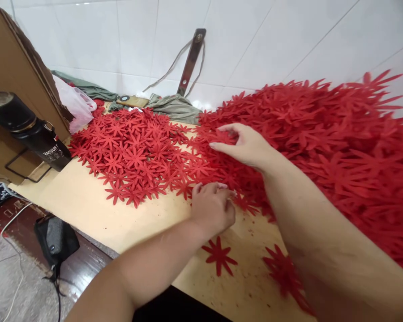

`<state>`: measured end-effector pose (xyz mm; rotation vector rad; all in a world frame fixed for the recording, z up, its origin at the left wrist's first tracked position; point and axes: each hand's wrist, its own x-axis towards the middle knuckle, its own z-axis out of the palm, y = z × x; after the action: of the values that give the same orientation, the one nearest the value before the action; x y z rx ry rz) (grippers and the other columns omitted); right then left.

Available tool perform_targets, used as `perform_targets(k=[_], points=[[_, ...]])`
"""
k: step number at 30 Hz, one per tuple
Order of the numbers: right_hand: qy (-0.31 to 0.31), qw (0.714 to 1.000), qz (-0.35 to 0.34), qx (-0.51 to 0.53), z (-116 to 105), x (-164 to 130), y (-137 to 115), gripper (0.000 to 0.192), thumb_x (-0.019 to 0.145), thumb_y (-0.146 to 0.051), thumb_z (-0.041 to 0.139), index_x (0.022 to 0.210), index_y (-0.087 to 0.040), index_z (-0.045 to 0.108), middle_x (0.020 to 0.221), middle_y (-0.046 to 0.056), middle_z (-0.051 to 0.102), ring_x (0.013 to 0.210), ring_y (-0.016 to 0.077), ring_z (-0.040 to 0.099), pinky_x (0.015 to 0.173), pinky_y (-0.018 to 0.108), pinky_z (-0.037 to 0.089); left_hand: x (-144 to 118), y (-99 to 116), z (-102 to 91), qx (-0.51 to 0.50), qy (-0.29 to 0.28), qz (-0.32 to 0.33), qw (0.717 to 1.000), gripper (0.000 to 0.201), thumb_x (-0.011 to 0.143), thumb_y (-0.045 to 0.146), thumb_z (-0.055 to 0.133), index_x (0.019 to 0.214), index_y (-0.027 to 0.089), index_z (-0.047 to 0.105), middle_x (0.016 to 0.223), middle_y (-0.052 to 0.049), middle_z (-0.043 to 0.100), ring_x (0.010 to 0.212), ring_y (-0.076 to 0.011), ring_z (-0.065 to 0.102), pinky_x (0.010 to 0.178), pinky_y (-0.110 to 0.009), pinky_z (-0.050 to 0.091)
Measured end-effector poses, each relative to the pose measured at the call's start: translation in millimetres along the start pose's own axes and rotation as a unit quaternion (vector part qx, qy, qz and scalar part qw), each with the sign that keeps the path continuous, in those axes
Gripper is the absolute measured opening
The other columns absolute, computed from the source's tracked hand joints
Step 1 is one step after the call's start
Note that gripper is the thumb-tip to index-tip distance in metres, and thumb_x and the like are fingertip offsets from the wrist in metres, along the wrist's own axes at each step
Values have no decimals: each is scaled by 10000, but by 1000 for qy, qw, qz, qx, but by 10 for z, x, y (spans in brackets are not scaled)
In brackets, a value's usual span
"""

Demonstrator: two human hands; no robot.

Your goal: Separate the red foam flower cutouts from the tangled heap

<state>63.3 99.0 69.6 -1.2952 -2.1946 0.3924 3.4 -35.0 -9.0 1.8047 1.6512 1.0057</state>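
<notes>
Red flower-shaped cut-outs cover a pale wooden table [87,201]. A flat spread of them [134,152] lies at the left, and a tall heap [339,134] rises at the right. My right hand [245,145] reaches onto the heap's left edge, fingers curled and pinching at the flowers there. My left hand [213,208] rests knuckles up at the near edge of the flowers, its fingers bent on them; whether it holds one is hidden. A single red flower [219,256] lies loose on the bare wood just below my left hand.
A black vacuum flask [30,132] leans at the left by a cardboard panel [10,67]. A pink plastic bag [75,107] and green cloth [174,107] lie against the white tiled wall. A black pouch [55,239] hangs below the table edge.
</notes>
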Motion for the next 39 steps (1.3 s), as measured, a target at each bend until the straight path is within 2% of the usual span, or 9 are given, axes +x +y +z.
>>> perform_targets(k=[2,4,9,17,22,27,32,35,39], points=[[4,974,100,205,-93,-169,-14,402,595,-300,691,956,-172,567,821,46,586,702,155,521,659,325,446,5,-3,-1,-7,9,-1,1000,265,801,189,460,996,221,638,1205,-47,609,1171,-175,527,1108,-461,262],[30,916,156,369,-191,-322,-23,383,538,-299,682,880,-200,539,780,16,560,640,129,499,578,297,412,11,-1,-13,-17,16,-4,1000,260,802,187,461,985,224,641,1187,-39,620,1163,-166,533,1119,-457,238],[102,819,174,538,-383,-558,-58,295,537,-327,617,788,-179,570,651,-34,468,466,46,337,423,229,229,34,-7,-66,-33,56,3,998,237,791,168,482,944,223,654,1138,-33,650,1120,-153,562,1109,-427,244],[194,802,136,548,-365,-677,-11,206,614,-340,640,671,-191,509,454,-82,410,347,29,261,377,178,171,131,-68,-119,-67,136,30,988,231,792,108,471,890,205,657,1052,-40,682,1050,-163,592,1079,-438,303],[207,827,154,499,-243,-646,69,183,670,-342,627,707,-177,556,550,-62,488,405,40,334,372,182,222,279,-14,-150,-266,181,-14,947,213,823,169,450,904,153,646,1015,-80,674,1008,-147,596,1003,-344,402],[218,852,102,466,-94,-601,20,164,748,-329,585,740,-167,569,682,-9,602,602,85,526,580,224,445,529,406,-259,-580,139,-120,794,250,852,342,476,847,166,654,887,-37,684,882,-123,631,921,-267,437],[163,840,67,513,7,-562,99,334,745,-495,608,873,-193,542,820,29,645,739,138,605,685,286,500,774,703,-280,-704,61,-192,681,462,890,472,387,622,153,586,599,-16,585,608,-116,590,763,-259,468],[149,901,56,404,40,-568,110,333,789,-476,581,958,-188,578,888,59,643,835,173,597,786,343,495,836,684,-264,-718,50,-223,657,458,888,460,393,594,152,562,586,-21,573,587,-117,577,753,-260,478],[152,978,80,116,80,-628,-29,389,846,-427,535,1136,-182,622,1148,124,579,1107,263,470,979,444,377,837,623,-265,-710,18,-210,672,354,883,347,396,620,172,556,638,-14,577,640,-126,590,790,-283,500]])
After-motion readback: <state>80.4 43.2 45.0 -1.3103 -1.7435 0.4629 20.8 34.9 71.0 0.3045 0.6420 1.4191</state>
